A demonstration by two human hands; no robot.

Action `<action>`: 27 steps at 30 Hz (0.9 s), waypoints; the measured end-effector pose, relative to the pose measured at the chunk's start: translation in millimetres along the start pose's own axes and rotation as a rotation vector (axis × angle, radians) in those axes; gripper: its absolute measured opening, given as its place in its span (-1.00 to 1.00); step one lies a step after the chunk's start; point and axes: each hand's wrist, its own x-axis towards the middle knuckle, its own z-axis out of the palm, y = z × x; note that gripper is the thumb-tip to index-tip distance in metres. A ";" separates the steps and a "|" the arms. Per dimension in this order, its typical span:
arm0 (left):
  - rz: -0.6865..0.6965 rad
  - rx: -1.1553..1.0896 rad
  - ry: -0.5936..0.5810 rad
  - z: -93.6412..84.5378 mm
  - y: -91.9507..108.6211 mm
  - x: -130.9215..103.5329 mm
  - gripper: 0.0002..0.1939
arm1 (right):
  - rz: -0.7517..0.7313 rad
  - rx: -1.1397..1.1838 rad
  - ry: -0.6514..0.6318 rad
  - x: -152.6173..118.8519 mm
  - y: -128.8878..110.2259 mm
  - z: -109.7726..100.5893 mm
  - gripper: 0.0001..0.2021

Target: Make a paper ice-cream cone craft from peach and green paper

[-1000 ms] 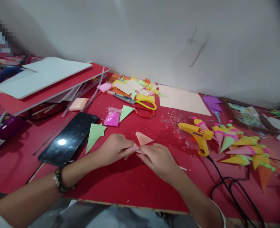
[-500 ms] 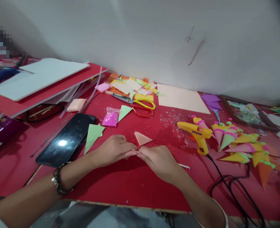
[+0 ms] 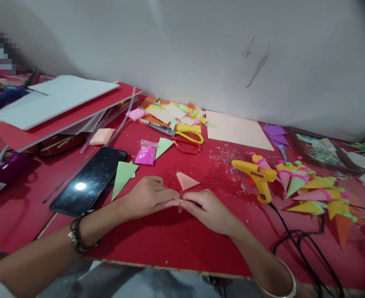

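Observation:
My left hand (image 3: pixel 153 195) and my right hand (image 3: pixel 208 209) meet fingertip to fingertip above the red table, near its front. Both are closed in a pinch; whatever sits between the fingertips is too small and covered to name. Just beyond them lies a small stack of peach paper triangles (image 3: pixel 187 181). Green paper triangles (image 3: pixel 124 177) rest left of my left hand, partly beside a black phone (image 3: pixel 87 182). A clear bag of bright pink clay-like stuff (image 3: pixel 146 153) is farther back. On the right, a yellow glue gun (image 3: pixel 256 174) lies with its nozzle pointing left.
Yellow-and-red-handled scissors (image 3: pixel 188 137) lie before a heap of paper scraps (image 3: pixel 170 111). A peach sheet (image 3: pixel 236 129) is against the wall. Several decorated paper cones (image 3: pixel 317 194) and a black cord (image 3: pixel 300 240) occupy the right. White boards (image 3: pixel 58 99) are stacked left.
My hands stay together, with the fingertips shifting slightly. A white stick beside my right forearm is no longer visible. The whole view has moved a little.

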 end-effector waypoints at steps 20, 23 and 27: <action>0.170 0.113 -0.102 0.6 -1.0 -0.5 -0.82 | -0.028 0.143 -0.093 -0.7 0.6 -0.7 -0.71; 0.223 0.147 -0.120 -1.6 2.1 -1.5 -0.81 | 0.000 0.243 -0.167 -1.2 1.4 -2.8 -0.69; 0.283 0.172 -0.081 -5.4 4.1 -1.7 -0.83 | 0.055 0.351 -0.255 -1.9 2.9 -2.7 -0.66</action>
